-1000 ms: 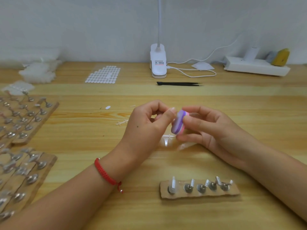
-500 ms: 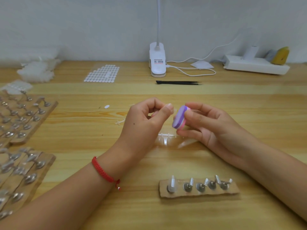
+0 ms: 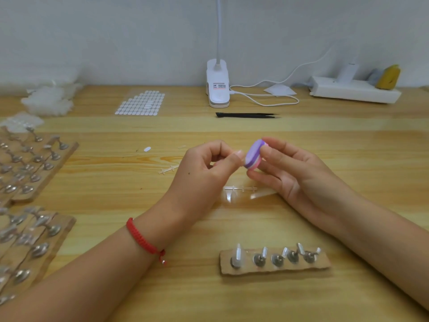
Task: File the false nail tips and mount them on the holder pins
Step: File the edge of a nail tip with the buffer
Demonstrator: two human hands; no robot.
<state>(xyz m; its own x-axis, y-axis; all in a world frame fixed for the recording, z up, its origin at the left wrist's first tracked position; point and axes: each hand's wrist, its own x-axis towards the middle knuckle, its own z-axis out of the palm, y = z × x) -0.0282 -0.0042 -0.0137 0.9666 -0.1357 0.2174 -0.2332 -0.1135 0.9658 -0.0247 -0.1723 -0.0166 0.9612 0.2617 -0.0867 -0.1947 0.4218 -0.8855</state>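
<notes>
Pinching a clear nail tip (image 3: pixel 241 159), barely visible, between thumb and forefinger, the left hand (image 3: pixel 204 168) is pressing it rightward against the purple-and-pink file (image 3: pixel 254 154) above the table's (image 3: pixel 104 287) middle. The right hand (image 3: pixel 297 177) is gripping that file, tilted on edge. The holder (image 3: pixel 275 267) is waiting nearer the front edge.

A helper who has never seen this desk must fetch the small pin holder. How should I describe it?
Start at the wooden table and come to its near edge, between the person's forearms. There lies the small cardboard strip, alone. Unlike the crowded boards at the far left, it carries just one row of five pins.
</notes>
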